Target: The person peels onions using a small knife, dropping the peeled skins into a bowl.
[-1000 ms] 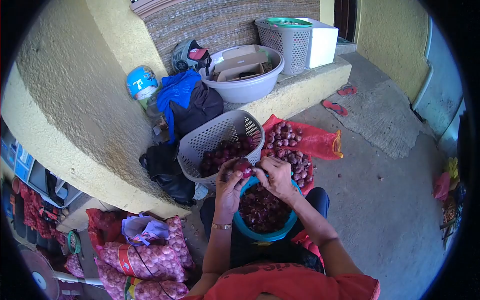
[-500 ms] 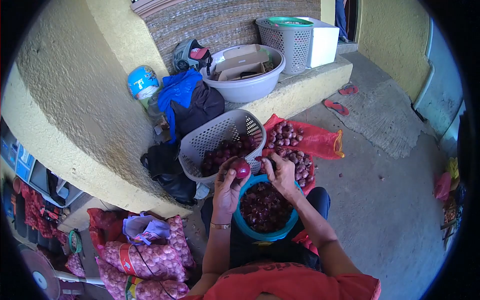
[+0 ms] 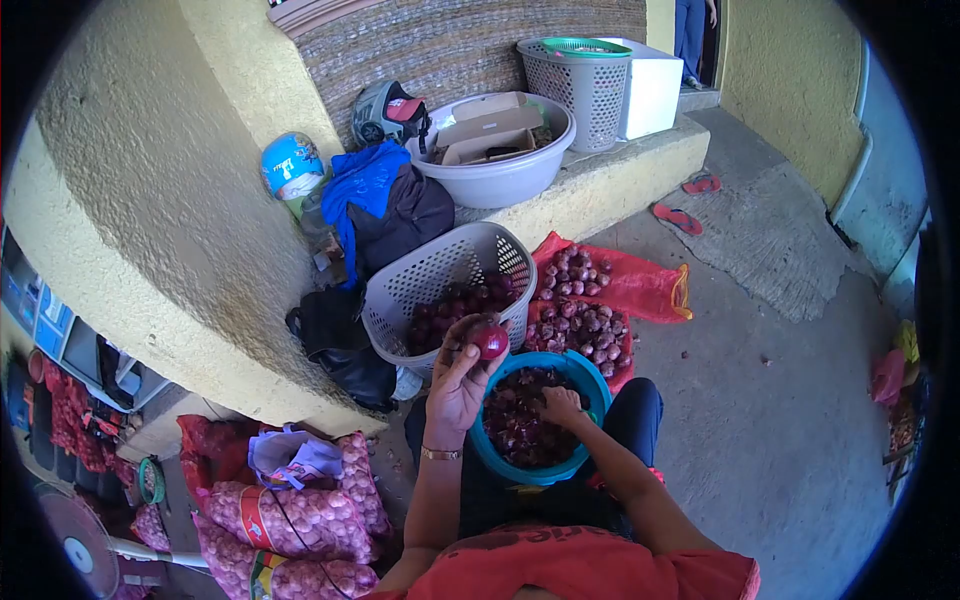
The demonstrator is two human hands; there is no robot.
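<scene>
My left hand (image 3: 457, 385) holds a shiny red onion (image 3: 488, 340) between thumb and fingers, just in front of the grey basket. My right hand (image 3: 562, 408) is down in the teal basin (image 3: 480, 440), over dark red onion skins (image 3: 525, 440); its fingertips are too small and partly hidden to read. Red onions (image 3: 455, 310) lie in the grey perforated basket (image 3: 400, 275) beyond my left hand. More onions (image 3: 600, 335) rest on red net sacks (image 3: 645, 290) right of the basket.
Full net sacks of bulbs (image 3: 300, 515) lie at lower left. On the ledge (image 3: 640, 170) stand a white tub (image 3: 490, 188), a tall basket (image 3: 575, 95) and a white box (image 3: 650, 95). A person (image 3: 690, 35) stands in the doorway. Slippers (image 3: 680, 220) lie on the floor.
My right hand has moved away from the onion, down into the basin. The onion in my left hand now looks smooth and shiny. A person has appeared in the doorway.
</scene>
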